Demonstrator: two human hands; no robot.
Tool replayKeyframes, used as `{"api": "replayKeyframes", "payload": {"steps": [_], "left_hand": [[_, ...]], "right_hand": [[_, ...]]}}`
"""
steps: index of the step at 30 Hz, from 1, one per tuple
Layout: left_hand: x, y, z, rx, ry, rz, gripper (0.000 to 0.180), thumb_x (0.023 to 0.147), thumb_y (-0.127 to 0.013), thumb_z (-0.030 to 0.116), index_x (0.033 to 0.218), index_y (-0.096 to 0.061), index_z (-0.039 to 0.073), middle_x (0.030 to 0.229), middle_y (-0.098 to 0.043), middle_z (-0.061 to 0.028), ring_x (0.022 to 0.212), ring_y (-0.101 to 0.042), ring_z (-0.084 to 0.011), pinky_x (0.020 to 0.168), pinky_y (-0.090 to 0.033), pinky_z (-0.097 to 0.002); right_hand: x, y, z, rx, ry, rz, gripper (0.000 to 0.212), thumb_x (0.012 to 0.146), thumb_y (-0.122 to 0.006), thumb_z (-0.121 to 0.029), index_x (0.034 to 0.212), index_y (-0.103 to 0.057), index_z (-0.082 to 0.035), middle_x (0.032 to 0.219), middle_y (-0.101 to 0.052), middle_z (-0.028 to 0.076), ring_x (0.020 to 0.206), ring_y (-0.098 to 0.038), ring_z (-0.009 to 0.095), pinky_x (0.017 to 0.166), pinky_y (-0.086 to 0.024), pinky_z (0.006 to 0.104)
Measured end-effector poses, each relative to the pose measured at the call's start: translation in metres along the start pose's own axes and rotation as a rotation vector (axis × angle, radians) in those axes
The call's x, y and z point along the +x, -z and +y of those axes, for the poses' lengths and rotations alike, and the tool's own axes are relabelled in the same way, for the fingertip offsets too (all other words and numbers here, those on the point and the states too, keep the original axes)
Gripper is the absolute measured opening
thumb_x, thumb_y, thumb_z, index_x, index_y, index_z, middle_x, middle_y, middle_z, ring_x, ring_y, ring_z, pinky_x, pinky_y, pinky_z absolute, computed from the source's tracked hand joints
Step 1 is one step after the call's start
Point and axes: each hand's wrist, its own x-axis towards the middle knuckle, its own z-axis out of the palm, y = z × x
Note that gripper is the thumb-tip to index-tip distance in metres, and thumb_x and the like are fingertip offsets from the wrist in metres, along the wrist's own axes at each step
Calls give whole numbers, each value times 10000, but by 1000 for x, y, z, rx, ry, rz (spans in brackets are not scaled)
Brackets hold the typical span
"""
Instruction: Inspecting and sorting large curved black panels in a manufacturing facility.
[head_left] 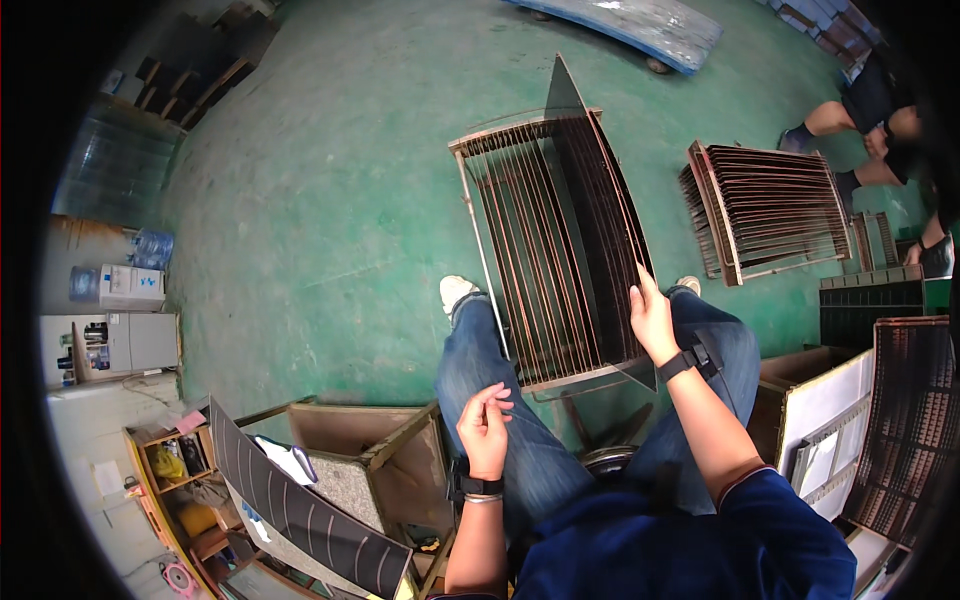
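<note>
Between my knees stands a slotted rack with a light frame and many thin copper-coloured dividers. A thin dark panel stands on edge in its right part, its far corner rising above the rack. My right hand grips that panel's near right edge between thumb and fingers. Over my left thigh, my left hand is closed, fingers curled together, with nothing visible in it. It is apart from the rack's near left corner.
At right stands a similar filled rack, near another person's legs. A blue platform cart is at the far side. At lower left, a striped dark sheet leans by a wooden crate. More dark sheets stand at right.
</note>
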Motion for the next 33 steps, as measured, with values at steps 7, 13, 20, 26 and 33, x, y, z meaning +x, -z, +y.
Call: {"api": "replayKeyframes", "payload": {"steps": [7,13,20,26,33], "left_hand": [[-1,0,-1,14,0,-27,191,942,-459,65,1065,-594,11,949,-654,-78,748,-603,-90,608,-492,-209],[-1,2,0,22,-13,-17,187,934,-462,45,1053,-600,5,942,-656,-78,747,-610,-94,604,-500,-214],[0,1,2,34,-22,-28,183,928,-463,36,1041,-603,1,938,-656,-79,745,-610,-97,603,-503,-217],[-1,4,3,61,-23,-22,182,923,-461,24,1032,-605,-2,926,-652,-84,735,-612,-106,600,-505,-219],[-2,8,6,101,-11,3,197,882,-461,-37,975,-631,-2,900,-644,-97,716,-624,-122,577,-512,-220]], "right_hand": [[13,-3,9,-50,40,-20,430,889,-483,-56,1314,-417,-41,1095,-560,268,996,-559,400,817,-474,403],[6,-2,1,-53,43,-16,427,888,-481,-58,1312,-426,-59,1018,-576,272,895,-585,413,748,-481,419],[20,-19,4,-142,39,-15,435,878,-481,-58,1309,-431,-75,880,-596,275,779,-593,423,676,-477,461],[23,-64,47,-344,-130,-174,506,855,-491,-49,1344,-378,-116,1073,-585,230,945,-572,390,791,-467,474],[-6,-98,67,-610,4,-298,660,763,-580,-95,1378,-343,-74,1483,-204,144,1373,-178,315,1063,-130,597]]}}
